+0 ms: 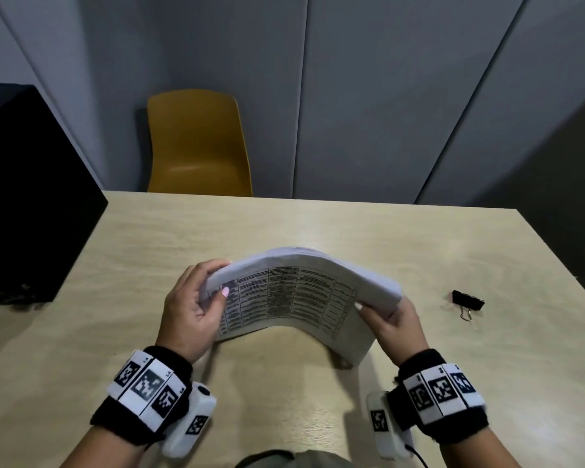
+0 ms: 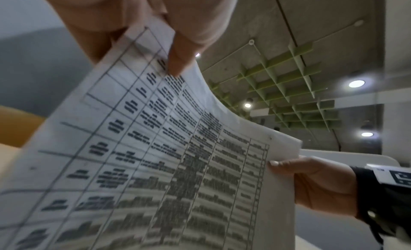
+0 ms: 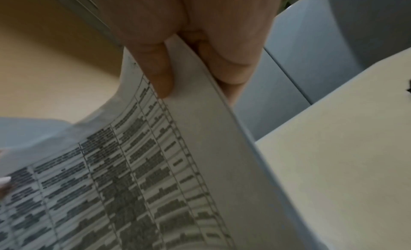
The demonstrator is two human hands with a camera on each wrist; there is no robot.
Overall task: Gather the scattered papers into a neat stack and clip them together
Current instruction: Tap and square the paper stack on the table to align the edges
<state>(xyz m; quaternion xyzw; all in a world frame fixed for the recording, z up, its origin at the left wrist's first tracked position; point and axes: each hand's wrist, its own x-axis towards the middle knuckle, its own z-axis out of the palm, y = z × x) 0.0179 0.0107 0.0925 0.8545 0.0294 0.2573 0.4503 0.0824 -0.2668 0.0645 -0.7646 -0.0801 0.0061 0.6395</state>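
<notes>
Head view: papers [image 1: 298,295] gathered into one thick stack, stood on its lower edge on the bench [image 1: 352,231] and bowed into an arch. Left hand [image 1: 190,309] pinches the stack's left end, thumb on the printed table; right hand [image 1: 390,319] pinches the right end likewise. Binder clip [image 1: 467,303] lies on the bench, well apart to the right, untouched.

Left wrist view: thumb on the printed face, fingers behind the sheets; grip closed on the papers.

Right wrist view: same pinch, page edges look fairly flush.

Judgement: gathering done; squaring the edges appears in hand. Left: fetch the clip, fasten it on.
</notes>
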